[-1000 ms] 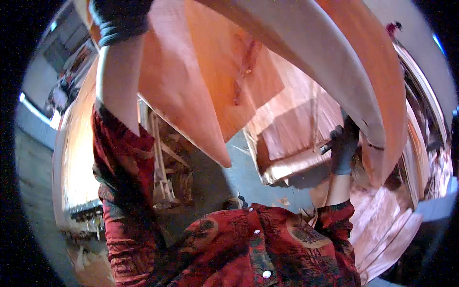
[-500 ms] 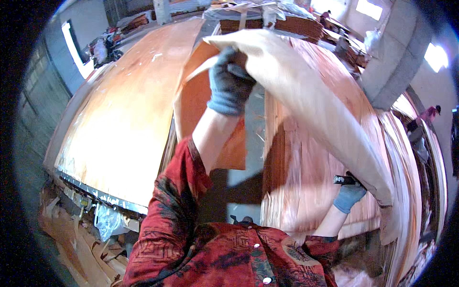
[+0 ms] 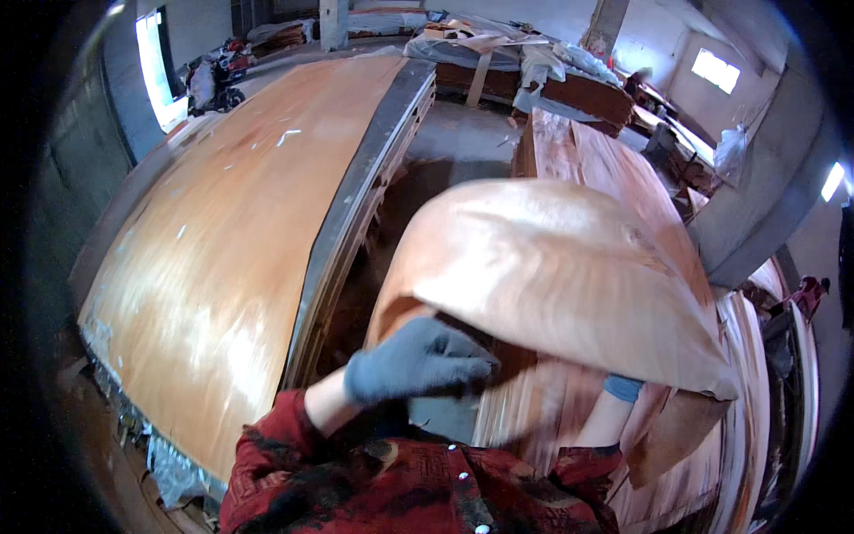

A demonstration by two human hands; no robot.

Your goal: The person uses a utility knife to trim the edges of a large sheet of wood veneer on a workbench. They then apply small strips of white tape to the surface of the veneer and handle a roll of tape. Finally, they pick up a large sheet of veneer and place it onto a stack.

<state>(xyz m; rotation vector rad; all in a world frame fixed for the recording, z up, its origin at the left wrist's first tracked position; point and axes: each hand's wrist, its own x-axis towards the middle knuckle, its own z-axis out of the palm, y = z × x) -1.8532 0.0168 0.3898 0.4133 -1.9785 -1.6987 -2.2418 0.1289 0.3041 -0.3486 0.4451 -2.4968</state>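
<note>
A large, thin, pale wood veneer sheet (image 3: 543,258) arches over the right-hand stack, its near edge lifted and its brown underside showing at the left. My left hand (image 3: 418,360), in a grey-blue glove, is just in front of that raised edge. Its fingers stretch loosely to the right, a little blurred, with nothing visible between them. My right hand (image 3: 623,388) reaches under the sheet's near right part; only the blue glove cuff shows, and the fingers are hidden. Beneath the sheet is the stack of reddish veneer (image 3: 543,405).
To the left stands a broad stack topped with an orange-brown sheet (image 3: 213,240), beside a narrow gap. Plastic-covered stacks (image 3: 578,98) lie at the back. A concrete pillar (image 3: 765,196) rises at the right, with a person (image 3: 808,292) beyond it. A motorbike (image 3: 213,84) is far left.
My left hand has come down and nearer, away from the sheet's raised far end. The sheet has spread into a wide arch, now covering my right hand. The gap between the stacks shows more.
</note>
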